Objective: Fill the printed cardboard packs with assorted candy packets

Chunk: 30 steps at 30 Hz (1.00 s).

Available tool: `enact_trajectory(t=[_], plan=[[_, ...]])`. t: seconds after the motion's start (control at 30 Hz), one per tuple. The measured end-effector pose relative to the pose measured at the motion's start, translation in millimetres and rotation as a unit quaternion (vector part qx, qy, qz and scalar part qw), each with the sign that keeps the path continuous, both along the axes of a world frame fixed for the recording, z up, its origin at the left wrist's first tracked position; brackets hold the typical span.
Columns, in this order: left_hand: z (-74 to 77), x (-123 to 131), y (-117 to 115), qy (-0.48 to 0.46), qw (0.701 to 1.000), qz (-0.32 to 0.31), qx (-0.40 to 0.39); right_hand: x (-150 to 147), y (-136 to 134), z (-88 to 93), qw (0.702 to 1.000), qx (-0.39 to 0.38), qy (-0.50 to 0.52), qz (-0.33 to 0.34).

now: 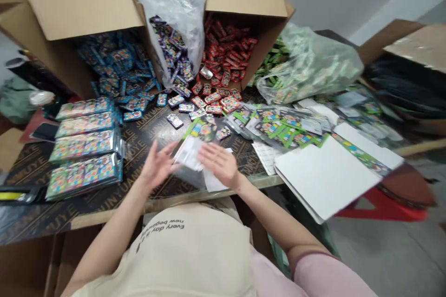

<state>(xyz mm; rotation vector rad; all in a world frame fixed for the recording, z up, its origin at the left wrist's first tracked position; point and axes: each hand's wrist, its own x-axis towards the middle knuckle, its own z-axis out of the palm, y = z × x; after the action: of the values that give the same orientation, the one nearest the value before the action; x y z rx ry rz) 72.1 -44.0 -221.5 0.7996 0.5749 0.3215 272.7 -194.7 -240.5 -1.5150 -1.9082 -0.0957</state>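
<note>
A clear plastic packet with a white label [189, 152] lies between my hands, smeared by motion. My left hand [157, 165] is at its left edge with the fingers spread and the palm turned inward. On the other side, my right hand [220, 163] has its fingers stretched out flat, the tips at the packet's right edge. I cannot tell whether either hand presses on it. A green printed card [202, 129] lies just beyond. Small boxed packs in red [212, 97] and dark purple [174, 120] are scattered behind it.
Stacked packed sets [85, 174] stand at the left. Along the back are a carton of blue packs [118, 62], a bag of purple packs [170, 51], a carton of red packs [230, 48] and a bag of green packs [310, 65]. Printed bags [289, 125] and white sheets [327, 176] lie right.
</note>
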Motion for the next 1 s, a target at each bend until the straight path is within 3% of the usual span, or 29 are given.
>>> enact_trajectory(t=[0.07, 0.1, 0.2, 0.23, 0.3, 0.4, 0.5, 0.77, 0.9, 1.0], plan=[[1.4, 12.1, -4.4, -0.034, 0.993, -0.065, -0.093, -32.4, 20.0, -4.0, 0.993, -0.020, -0.031, 0.108], [0.8, 13.5, -4.1, -0.051, 0.990, -0.062, -0.112, -43.0, 27.7, -5.5, 0.989, -0.028, -0.043, 0.141], [-4.9, 3.4, 0.5, -0.077, 0.992, 0.029, -0.098, -53.9, 43.2, -2.4, 0.979, -0.044, -0.026, 0.196], [-7.5, -2.2, 1.4, -0.075, 0.992, 0.057, -0.080, -52.7, 46.9, 1.2, 0.981, -0.039, 0.009, 0.188], [-12.8, -12.0, 0.6, -0.069, 0.994, 0.067, -0.041, -47.6, 54.5, 10.2, 0.988, -0.010, 0.111, 0.110], [-19.5, -18.9, -5.3, -0.070, 0.997, 0.009, 0.031, -39.7, 68.9, 20.9, 0.965, 0.007, 0.260, -0.044], [-23.1, -18.7, -10.6, -0.055, 0.994, -0.036, 0.085, -34.5, 81.4, 24.1, 0.941, -0.035, 0.333, -0.057], [-13.7, -19.8, -11.0, -0.032, 0.987, -0.040, 0.155, -18.7, 83.4, 35.7, 0.961, -0.166, 0.178, 0.129], [-10.8, -22.1, -11.1, -0.023, 0.980, -0.035, 0.193, -10.6, 84.7, 42.2, 0.954, -0.213, 0.158, 0.142], [-9.2, -21.0, -11.9, -0.028, 0.983, -0.061, 0.174, -10.8, 86.5, 47.5, 0.948, -0.217, 0.169, 0.161]])
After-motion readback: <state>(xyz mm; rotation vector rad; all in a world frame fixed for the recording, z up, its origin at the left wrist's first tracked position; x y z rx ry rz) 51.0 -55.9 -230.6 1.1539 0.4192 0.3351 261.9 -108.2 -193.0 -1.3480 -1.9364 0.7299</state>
